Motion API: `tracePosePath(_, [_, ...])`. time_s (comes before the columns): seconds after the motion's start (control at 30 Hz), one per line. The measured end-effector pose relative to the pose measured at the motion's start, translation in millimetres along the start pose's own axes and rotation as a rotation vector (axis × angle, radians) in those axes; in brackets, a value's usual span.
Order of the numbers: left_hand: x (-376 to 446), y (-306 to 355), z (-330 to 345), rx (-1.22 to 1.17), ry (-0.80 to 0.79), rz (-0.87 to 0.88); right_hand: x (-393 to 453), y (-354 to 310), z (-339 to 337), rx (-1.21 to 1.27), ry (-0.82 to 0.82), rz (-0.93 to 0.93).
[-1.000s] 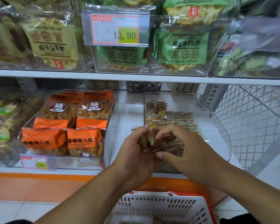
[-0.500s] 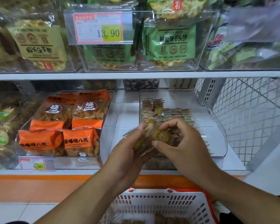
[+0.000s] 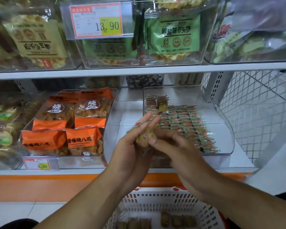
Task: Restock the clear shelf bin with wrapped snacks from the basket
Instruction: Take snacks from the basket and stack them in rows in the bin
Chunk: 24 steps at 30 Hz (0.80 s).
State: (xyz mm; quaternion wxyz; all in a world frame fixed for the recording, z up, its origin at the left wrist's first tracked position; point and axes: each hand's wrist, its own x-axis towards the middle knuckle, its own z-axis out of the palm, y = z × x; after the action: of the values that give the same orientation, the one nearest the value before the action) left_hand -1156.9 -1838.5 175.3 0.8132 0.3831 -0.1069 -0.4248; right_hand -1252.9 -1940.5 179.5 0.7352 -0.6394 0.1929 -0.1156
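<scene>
Your left hand (image 3: pixel 132 151) and right hand (image 3: pixel 177 146) together pinch wrapped snacks (image 3: pixel 146 138) at clear shelf bin (image 3: pixel 221 123) front edge, above basket (image 3: pixel 155 200).

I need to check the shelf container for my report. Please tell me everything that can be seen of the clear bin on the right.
The clear bin is of transparent, plastic-looking material, with a tall curved right wall and a low front lip. It stands on the white lower shelf, right of the bin of orange packs. Neat rows of small wrapped snacks cover part of its floor. Both hands hover before it, without touching it.
</scene>
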Motion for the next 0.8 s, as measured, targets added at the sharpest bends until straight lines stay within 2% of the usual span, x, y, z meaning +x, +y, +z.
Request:
tracePosePath(0.07, [0,0,1,0.027,-0.023,0.012,-1,-2,1,0.123,-0.144,0.123])
tracePosePath(0.13, [0,-1,4,0.048,-0.042,0.026,-2,-4,0,0.172,-0.180,0.115])
tracePosePath(0.33, [9,-8,7,0.180,-0.040,0.038,19,-10,-17,0.325,0.001,0.026])
tracePosePath(0.57, [18,-6,1,0.302,0.077,0.066,35,-9,-32,0.061,0.071,-0.058])
tracePosePath(0.67, [17,-5,0,0.436,0.078,0.108,34,-11,-37,0.016,0.062,-0.156])
tracePosePath(0.8, [15,-2,-1,0.457,0.101,0.150,33,-15,-41,-0.014,0.109,-0.216])
